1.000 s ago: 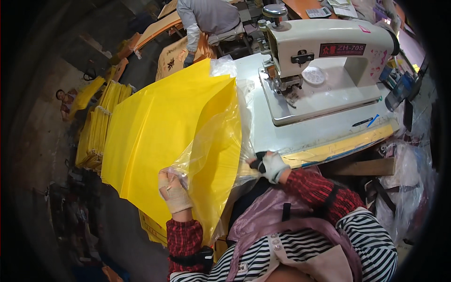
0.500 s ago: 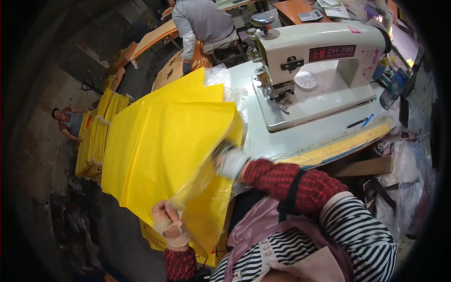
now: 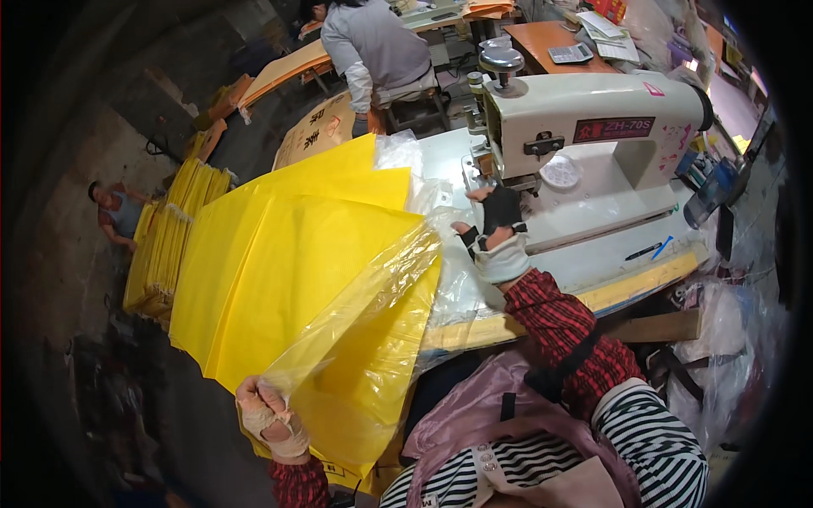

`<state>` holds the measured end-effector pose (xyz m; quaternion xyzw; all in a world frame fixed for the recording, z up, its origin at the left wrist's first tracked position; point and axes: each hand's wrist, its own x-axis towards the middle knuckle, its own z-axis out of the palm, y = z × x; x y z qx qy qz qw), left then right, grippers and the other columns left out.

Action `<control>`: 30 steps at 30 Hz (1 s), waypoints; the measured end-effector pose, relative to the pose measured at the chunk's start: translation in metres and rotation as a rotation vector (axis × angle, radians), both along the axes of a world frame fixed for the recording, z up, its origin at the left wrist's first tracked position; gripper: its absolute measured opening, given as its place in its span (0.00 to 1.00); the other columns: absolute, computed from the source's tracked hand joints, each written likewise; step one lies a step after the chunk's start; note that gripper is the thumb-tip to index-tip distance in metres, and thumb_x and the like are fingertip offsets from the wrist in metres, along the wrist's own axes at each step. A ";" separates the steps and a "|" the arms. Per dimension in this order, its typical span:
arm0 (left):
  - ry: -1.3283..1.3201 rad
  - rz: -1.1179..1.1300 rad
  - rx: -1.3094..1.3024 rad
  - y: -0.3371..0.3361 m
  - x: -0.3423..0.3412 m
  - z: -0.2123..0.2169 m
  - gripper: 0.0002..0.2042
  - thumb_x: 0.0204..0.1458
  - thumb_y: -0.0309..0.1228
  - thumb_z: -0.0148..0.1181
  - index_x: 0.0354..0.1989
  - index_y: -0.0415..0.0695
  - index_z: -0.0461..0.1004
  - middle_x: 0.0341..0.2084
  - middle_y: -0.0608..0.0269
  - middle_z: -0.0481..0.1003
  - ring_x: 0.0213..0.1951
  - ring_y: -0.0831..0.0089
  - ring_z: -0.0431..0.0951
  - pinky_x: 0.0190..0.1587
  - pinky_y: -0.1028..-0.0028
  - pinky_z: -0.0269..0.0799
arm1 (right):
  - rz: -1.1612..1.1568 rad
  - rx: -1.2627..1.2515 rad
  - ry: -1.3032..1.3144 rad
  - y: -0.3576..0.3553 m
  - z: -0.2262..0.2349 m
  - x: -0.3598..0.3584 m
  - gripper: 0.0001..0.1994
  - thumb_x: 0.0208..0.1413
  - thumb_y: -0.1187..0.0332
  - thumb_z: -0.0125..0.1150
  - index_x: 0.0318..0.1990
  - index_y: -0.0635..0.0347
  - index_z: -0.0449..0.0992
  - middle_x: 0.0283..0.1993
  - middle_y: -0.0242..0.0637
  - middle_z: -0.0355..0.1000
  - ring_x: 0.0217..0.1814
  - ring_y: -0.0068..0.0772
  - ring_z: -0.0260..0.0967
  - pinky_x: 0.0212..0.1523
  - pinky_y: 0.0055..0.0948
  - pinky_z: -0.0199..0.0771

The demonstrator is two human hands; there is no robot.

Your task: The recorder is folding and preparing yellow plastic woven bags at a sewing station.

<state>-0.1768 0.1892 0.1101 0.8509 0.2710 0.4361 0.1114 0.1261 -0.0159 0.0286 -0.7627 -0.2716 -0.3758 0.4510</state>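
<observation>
Yellow sacks (image 3: 296,279) lie fanned over the left side of the sewing machine's table. Along the open mouth of the top one, a clear plastic liner (image 3: 356,315) stretches out in a crumpled strip. My left hand (image 3: 273,416), with tape or wrapping on it, is closed on the liner's near corner at the sack's lower edge. My right hand (image 3: 498,222), in a dark fingerless glove with a pale cuff, is beside the liner's far end, just left of the machine's needle area. Its thumb and fingers are apart, and nothing shows between them.
The white sewing machine (image 3: 593,118) stands on the table (image 3: 474,309) at right. A pen (image 3: 644,251) and blue tool (image 3: 663,246) lie near its front edge. Stacked yellow sacks (image 3: 174,245) stand left, near a person (image 3: 118,212). Another person (image 3: 373,51) sits beyond.
My right hand has moved from the sack's mouth up and right toward the machine. My left hand has shifted left and down. The liner between them is now pulled out and visible.
</observation>
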 end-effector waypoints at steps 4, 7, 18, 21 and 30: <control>0.007 0.004 -0.017 0.003 -0.012 -0.003 0.10 0.61 0.32 0.45 0.36 0.36 0.67 0.27 0.58 0.68 0.28 0.71 0.68 0.35 0.73 0.66 | 0.218 -0.306 0.060 0.022 -0.040 0.015 0.11 0.50 0.68 0.53 0.42 0.55 0.73 0.38 0.42 0.71 0.42 0.45 0.68 0.45 0.39 0.68; 0.001 0.064 -0.010 0.006 -0.024 -0.001 0.10 0.60 0.32 0.45 0.37 0.36 0.67 0.27 0.57 0.68 0.29 0.70 0.69 0.36 0.72 0.66 | 0.496 -0.549 0.373 0.039 -0.050 -0.038 0.12 0.52 0.67 0.49 0.44 0.54 0.73 0.40 0.44 0.72 0.42 0.46 0.71 0.44 0.41 0.69; -0.080 -0.203 -0.570 0.030 -0.125 -0.072 0.08 0.57 0.29 0.48 0.38 0.36 0.68 0.18 0.57 0.66 0.18 0.69 0.68 0.23 0.70 0.63 | 0.166 -0.493 0.431 0.055 0.018 0.031 0.14 0.49 0.61 0.56 0.42 0.55 0.70 0.33 0.44 0.73 0.35 0.49 0.72 0.35 0.42 0.71; 0.259 -0.068 -0.191 0.006 -0.119 -0.060 0.06 0.56 0.26 0.48 0.37 0.37 0.68 0.17 0.60 0.65 0.15 0.70 0.64 0.21 0.74 0.60 | 0.148 -0.389 0.239 0.068 0.034 0.043 0.14 0.46 0.68 0.58 0.42 0.56 0.68 0.37 0.47 0.70 0.39 0.51 0.69 0.39 0.41 0.69; 0.520 0.337 0.222 -0.006 -0.128 0.042 0.14 0.52 0.32 0.47 0.44 0.38 0.68 0.34 0.56 0.71 0.34 0.64 0.72 0.35 0.68 0.68 | 0.513 -0.800 -0.096 0.121 0.044 0.021 0.10 0.44 0.61 0.53 0.29 0.55 0.75 0.28 0.44 0.71 0.35 0.48 0.70 0.33 0.43 0.70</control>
